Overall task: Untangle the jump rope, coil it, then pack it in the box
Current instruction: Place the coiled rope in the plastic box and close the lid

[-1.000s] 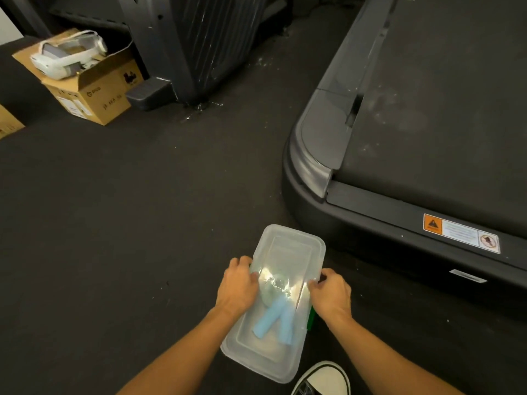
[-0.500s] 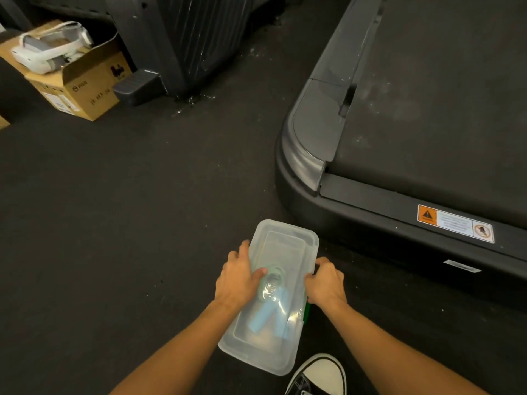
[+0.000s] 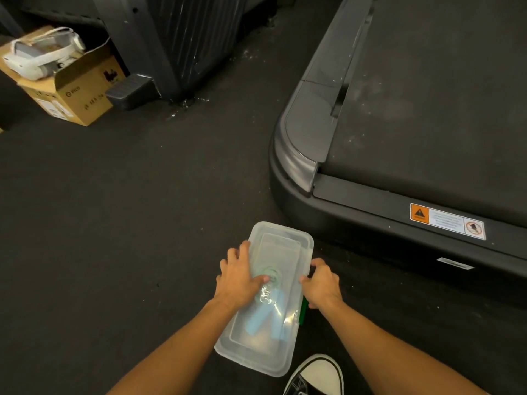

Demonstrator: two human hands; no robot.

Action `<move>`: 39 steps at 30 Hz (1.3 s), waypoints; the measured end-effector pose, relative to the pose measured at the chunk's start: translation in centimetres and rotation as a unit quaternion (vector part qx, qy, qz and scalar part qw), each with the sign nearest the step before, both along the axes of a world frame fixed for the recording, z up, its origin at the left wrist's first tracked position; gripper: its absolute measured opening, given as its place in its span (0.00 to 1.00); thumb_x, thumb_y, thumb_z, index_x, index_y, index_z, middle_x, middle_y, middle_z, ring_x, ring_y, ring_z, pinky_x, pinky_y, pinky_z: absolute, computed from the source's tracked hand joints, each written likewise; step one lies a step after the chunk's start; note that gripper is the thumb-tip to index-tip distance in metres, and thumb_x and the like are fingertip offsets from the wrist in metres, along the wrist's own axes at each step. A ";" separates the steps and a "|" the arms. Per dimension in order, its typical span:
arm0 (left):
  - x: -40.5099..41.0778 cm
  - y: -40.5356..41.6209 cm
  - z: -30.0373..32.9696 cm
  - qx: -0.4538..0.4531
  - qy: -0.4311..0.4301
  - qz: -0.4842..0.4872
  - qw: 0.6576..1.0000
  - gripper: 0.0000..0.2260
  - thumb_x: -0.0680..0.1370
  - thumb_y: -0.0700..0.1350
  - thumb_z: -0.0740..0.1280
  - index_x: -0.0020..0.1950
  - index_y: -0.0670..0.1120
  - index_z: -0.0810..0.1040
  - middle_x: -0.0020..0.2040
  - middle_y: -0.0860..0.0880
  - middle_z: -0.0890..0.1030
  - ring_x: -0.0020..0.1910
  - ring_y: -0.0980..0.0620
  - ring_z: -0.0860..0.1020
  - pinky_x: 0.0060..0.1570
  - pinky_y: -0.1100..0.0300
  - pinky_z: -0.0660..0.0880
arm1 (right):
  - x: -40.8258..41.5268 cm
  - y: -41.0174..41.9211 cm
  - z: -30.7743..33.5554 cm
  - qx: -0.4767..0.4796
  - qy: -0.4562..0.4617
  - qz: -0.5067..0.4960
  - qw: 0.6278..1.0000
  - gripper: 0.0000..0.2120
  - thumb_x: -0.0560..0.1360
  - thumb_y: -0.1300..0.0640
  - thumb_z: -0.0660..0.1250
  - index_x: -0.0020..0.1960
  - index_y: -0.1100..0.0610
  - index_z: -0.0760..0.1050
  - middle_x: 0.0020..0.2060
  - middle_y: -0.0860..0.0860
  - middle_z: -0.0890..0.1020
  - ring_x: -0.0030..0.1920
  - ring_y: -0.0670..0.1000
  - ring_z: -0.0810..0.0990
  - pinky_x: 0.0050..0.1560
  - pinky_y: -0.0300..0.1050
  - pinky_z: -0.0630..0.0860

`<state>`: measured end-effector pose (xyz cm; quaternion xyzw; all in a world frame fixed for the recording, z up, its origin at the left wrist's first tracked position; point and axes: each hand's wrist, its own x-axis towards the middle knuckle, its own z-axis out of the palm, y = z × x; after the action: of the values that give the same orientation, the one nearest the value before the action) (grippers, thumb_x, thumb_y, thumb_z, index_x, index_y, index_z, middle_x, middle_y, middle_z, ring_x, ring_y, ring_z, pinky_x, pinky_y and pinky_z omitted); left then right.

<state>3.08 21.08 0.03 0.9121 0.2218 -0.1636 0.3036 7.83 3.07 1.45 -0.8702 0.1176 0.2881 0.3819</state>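
The clear plastic box sits on the dark floor directly between the two hands, its lid on. Its long axis runs from the near edge by the shoe away and slightly to the right, toward the treadmill. The jump rope lies inside, seen through the lid: a coil under the left thumb and two blue handles reaching back toward the person.

The left hand lies on the lid's left half, fingers wrapped over the left long edge, thumb pressing flat on top. The right hand grasps the right long edge, fingers curled over the rim just above a green clip. Both hands flank the box at mid-length; neither is nearer.

Judgement: packing appears complete and the lid is being seated. Any closing press goes straight down along both long edges. Whether the right-side clip is latched cannot be determined.
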 end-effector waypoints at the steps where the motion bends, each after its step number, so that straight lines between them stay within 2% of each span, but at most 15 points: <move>1: 0.1 0.3 -0.1 -0.024 0.012 0.017 1.000 0.44 0.70 0.62 0.75 0.77 0.56 0.52 0.72 0.46 0.65 0.70 0.40 0.68 0.68 0.37 0.71 | 0.0 -0.1 0.0 -0.006 0.000 0.008 1.000 0.17 0.79 0.58 0.66 0.66 0.53 0.68 0.45 0.47 0.72 0.45 0.49 0.76 0.50 0.53 0.83; 4: 0.6 1.2 -0.3 -0.113 0.073 0.076 0.988 0.53 0.69 0.60 0.77 0.80 0.50 0.45 0.76 0.43 0.66 0.73 0.38 0.69 0.70 0.38 0.69 | 0.0 -0.3 -0.3 -0.020 -0.007 0.026 0.999 0.17 0.79 0.56 0.66 0.67 0.52 0.68 0.48 0.48 0.72 0.47 0.49 0.76 0.49 0.51 0.82; 7: 0.9 1.5 -0.1 -0.146 0.109 0.105 0.978 0.53 0.68 0.60 0.78 0.81 0.48 0.47 0.75 0.44 0.69 0.72 0.40 0.72 0.69 0.40 0.71 | 0.2 -0.3 -0.4 -0.031 -0.011 0.045 0.998 0.16 0.79 0.56 0.66 0.66 0.53 0.68 0.49 0.49 0.73 0.47 0.49 0.76 0.46 0.47 0.78; 11: 1.1 1.5 -0.6 -0.080 0.109 0.090 0.987 0.53 0.65 0.64 0.78 0.79 0.48 0.53 0.75 0.43 0.66 0.72 0.38 0.70 0.68 0.38 0.71 | 0.4 0.1 -0.3 -0.057 -0.010 0.060 0.996 0.15 0.79 0.56 0.65 0.64 0.54 0.69 0.55 0.53 0.78 0.51 0.52 0.80 0.53 0.52 0.81; 13: 1.1 1.2 -0.5 -0.033 0.107 0.079 0.991 0.52 0.65 0.65 0.78 0.79 0.48 0.55 0.75 0.43 0.65 0.73 0.37 0.68 0.69 0.37 0.70 | 0.4 0.2 -0.2 -0.068 -0.007 0.072 0.995 0.14 0.79 0.55 0.65 0.63 0.54 0.69 0.55 0.53 0.78 0.52 0.53 0.80 0.52 0.52 0.81; 18: 1.0 0.0 -0.1 0.066 0.078 0.022 0.994 0.41 0.70 0.65 0.74 0.73 0.48 0.61 0.71 0.44 0.66 0.69 0.40 0.70 0.66 0.41 0.73 | 0.4 0.4 0.0 -0.083 -0.003 0.090 0.993 0.15 0.78 0.55 0.66 0.63 0.54 0.69 0.55 0.54 0.78 0.52 0.54 0.81 0.54 0.54 0.81; 24: 0.5 -1.1 0.4 0.106 0.048 -0.011 0.993 0.41 0.74 0.62 0.72 0.78 0.50 0.53 0.71 0.44 0.65 0.69 0.42 0.70 0.67 0.42 0.73 | 0.2 0.7 0.4 -0.086 -0.002 0.091 0.992 0.18 0.77 0.54 0.68 0.65 0.53 0.69 0.57 0.54 0.78 0.53 0.54 0.81 0.53 0.55 0.82; 28: 0.3 -1.8 0.9 0.137 0.050 -0.058 0.988 0.41 0.78 0.61 0.67 0.81 0.60 0.41 0.70 0.42 0.63 0.69 0.43 0.69 0.67 0.45 0.72 | 0.1 0.8 0.5 -0.089 -0.001 0.089 0.992 0.19 0.77 0.54 0.68 0.66 0.53 0.68 0.57 0.54 0.78 0.53 0.54 0.81 0.53 0.54 0.82; 33: 0.2 -1.9 0.7 0.183 0.048 -0.108 0.976 0.34 0.81 0.59 0.62 0.81 0.62 0.45 0.66 0.42 0.62 0.62 0.45 0.69 0.64 0.48 0.72 | 0.1 0.9 0.5 -0.093 0.001 0.088 0.992 0.19 0.77 0.55 0.67 0.66 0.54 0.68 0.57 0.54 0.78 0.53 0.54 0.81 0.53 0.53 0.82; 39: 0.1 -1.8 0.3 0.176 0.059 -0.116 0.976 0.33 0.82 0.60 0.60 0.81 0.62 0.44 0.67 0.42 0.61 0.64 0.44 0.69 0.65 0.46 0.72 | 0.2 0.5 0.5 -0.084 -0.001 0.089 0.992 0.18 0.78 0.55 0.67 0.65 0.53 0.68 0.56 0.54 0.78 0.52 0.53 0.81 0.52 0.53 0.82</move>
<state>3.18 19.27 0.31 0.9595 0.1568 -0.2096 0.1037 7.98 3.60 1.98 -0.9067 0.0630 0.3089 0.2803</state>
